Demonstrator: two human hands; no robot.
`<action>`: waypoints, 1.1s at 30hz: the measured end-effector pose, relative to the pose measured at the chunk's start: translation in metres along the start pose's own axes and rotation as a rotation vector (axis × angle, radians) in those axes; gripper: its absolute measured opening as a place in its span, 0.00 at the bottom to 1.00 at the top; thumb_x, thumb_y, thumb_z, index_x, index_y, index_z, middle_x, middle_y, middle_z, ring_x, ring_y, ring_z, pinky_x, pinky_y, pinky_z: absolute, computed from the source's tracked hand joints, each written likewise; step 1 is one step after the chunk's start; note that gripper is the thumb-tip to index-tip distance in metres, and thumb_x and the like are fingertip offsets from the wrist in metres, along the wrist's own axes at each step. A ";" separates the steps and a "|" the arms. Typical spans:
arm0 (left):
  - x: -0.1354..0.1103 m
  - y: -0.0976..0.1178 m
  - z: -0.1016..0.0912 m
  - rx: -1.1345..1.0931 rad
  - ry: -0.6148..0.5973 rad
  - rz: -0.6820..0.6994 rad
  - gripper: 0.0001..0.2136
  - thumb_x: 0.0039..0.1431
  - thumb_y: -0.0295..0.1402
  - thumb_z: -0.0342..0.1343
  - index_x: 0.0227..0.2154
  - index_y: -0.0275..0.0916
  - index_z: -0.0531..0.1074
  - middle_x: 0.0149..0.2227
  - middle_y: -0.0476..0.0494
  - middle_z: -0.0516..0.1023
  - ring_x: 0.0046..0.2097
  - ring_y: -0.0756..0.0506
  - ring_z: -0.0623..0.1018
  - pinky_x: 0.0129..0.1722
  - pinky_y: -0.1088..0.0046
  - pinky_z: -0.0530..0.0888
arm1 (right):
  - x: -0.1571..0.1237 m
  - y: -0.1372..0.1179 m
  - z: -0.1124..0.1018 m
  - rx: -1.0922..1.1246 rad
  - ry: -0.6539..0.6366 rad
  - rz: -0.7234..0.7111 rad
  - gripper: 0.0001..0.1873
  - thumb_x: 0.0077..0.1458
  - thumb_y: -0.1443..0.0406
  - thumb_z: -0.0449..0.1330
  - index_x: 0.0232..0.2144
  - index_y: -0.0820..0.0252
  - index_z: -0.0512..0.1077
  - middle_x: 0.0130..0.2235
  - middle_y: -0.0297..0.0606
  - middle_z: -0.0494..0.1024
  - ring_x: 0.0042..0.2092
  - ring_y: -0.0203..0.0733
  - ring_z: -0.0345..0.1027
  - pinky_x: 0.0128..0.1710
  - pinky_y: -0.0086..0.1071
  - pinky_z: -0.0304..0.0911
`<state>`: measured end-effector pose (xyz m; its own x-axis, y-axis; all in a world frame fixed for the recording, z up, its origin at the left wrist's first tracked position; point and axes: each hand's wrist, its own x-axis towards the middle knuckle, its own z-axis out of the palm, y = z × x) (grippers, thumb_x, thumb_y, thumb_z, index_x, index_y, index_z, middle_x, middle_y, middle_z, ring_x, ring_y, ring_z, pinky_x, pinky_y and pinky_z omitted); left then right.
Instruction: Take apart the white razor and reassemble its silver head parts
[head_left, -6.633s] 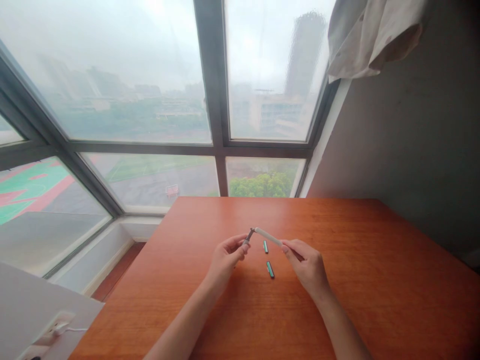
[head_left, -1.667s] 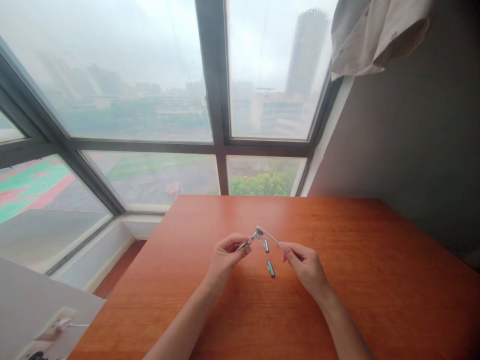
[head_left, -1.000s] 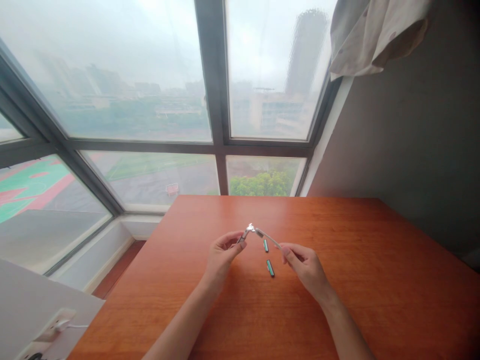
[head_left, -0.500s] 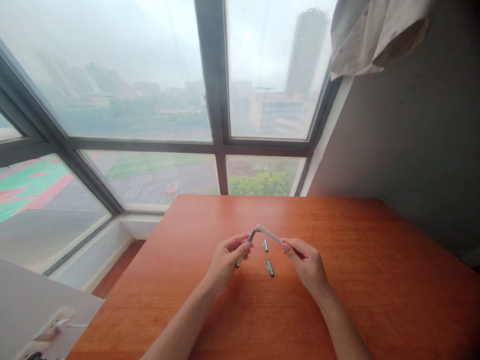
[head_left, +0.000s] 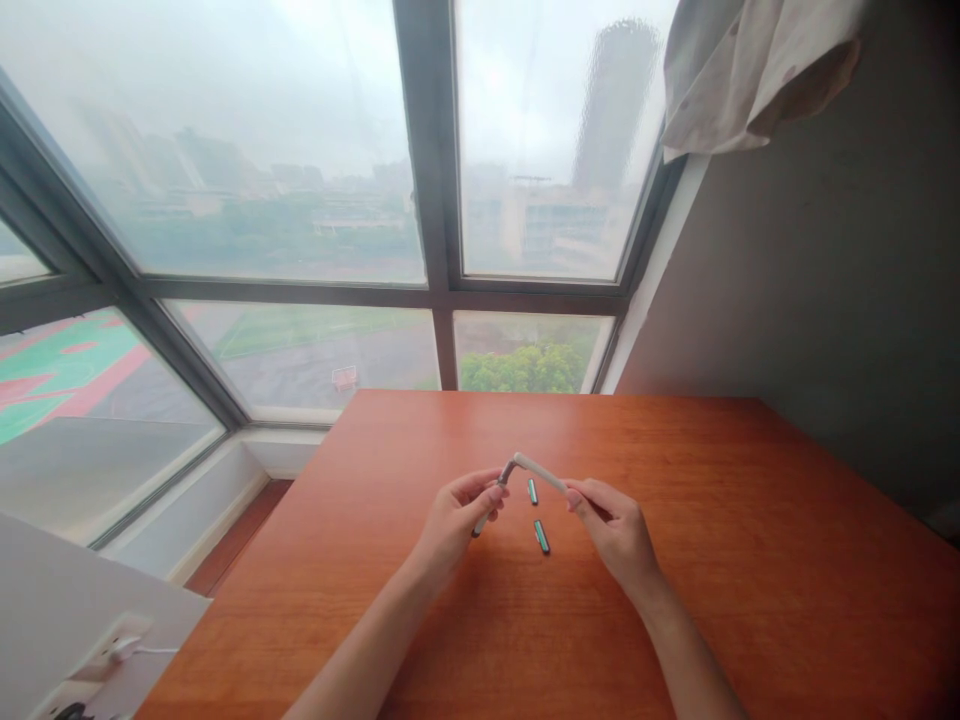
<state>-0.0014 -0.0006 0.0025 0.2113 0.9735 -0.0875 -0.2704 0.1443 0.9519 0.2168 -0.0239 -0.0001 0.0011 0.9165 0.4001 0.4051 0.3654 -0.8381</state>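
Note:
Above the middle of the wooden table (head_left: pixel 750 560), both my hands hold a razor. My right hand (head_left: pixel 615 530) is closed round its white handle (head_left: pixel 538 472), which slants up to the left. My left hand (head_left: pixel 454 515) pinches the grey blade head (head_left: pixel 504 474) at the handle's top end, fingers closed on it. Two small green blade cartridges lie on the table between my hands: one (head_left: pixel 532 491) just under the handle, the other (head_left: pixel 541 537) a little nearer me.
A big window (head_left: pixel 420 200) runs along the far edge of the table. A grey wall (head_left: pixel 825 280) bounds the right side, with a pale cloth (head_left: pixel 750 70) hanging at the top. A white surface with a socket (head_left: pixel 105 650) lies at the lower left.
One second ago the razor was raised with the head turned up; my hands have since lowered it slightly and my left fingers closed over the head again. The cartridges have not moved.

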 end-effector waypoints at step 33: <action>-0.003 0.007 0.005 0.076 0.064 0.124 0.11 0.42 0.32 0.68 0.32 0.37 0.80 0.32 0.44 0.80 0.33 0.49 0.74 0.34 0.75 0.69 | 0.000 0.002 -0.007 -0.095 0.008 0.033 0.16 0.59 0.57 0.53 0.34 0.60 0.78 0.25 0.34 0.73 0.29 0.39 0.66 0.30 0.28 0.58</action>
<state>0.0004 -0.0038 0.0108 0.1193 0.9927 0.0160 -0.2185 0.0105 0.9758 0.2238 -0.0246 0.0001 0.0233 0.9262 0.3764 0.4896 0.3177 -0.8120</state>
